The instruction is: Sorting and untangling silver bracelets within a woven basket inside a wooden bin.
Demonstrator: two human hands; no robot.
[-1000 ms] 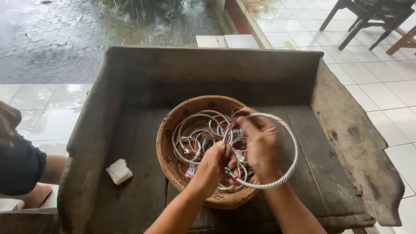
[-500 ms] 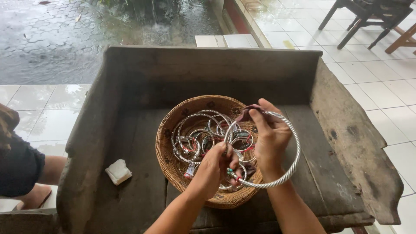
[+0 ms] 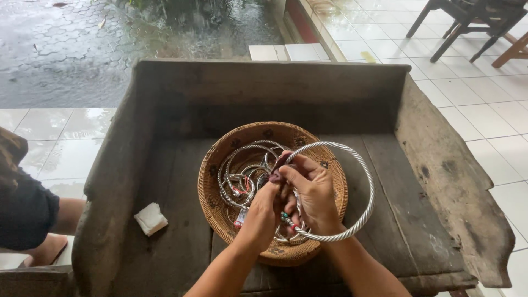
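Observation:
Both hands meet over a round woven basket [image 3: 220, 151] that holds several silver bangles [image 3: 242, 176]. A large twisted silver hoop [image 3: 364, 165] juts out to the right, past the basket's rim. My right hand [image 3: 314, 192] is closed around the hoop's left side. My left hand [image 3: 259, 215] pinches the same hoop near its end, where small red and green beads [image 3: 287, 218] show. A dark purplish scrap [image 3: 275, 175] sits between the fingertips; which hand holds it I cannot tell.
The basket rests in a weathered wooden trough [image 3: 440, 165] with raised sides. A folded white cloth [image 3: 150, 218] lies at its left. Another person's leg in dark shorts [image 3: 27, 214] is at the far left. Dark chairs [image 3: 467, 22] stand on white tiles [image 3: 495, 115]; wet paving [image 3: 66, 49] lies behind.
My right hand has closed lower on the hoop and drawn in against the left hand. The hoop has stayed over the basket's right side, shifting only slightly.

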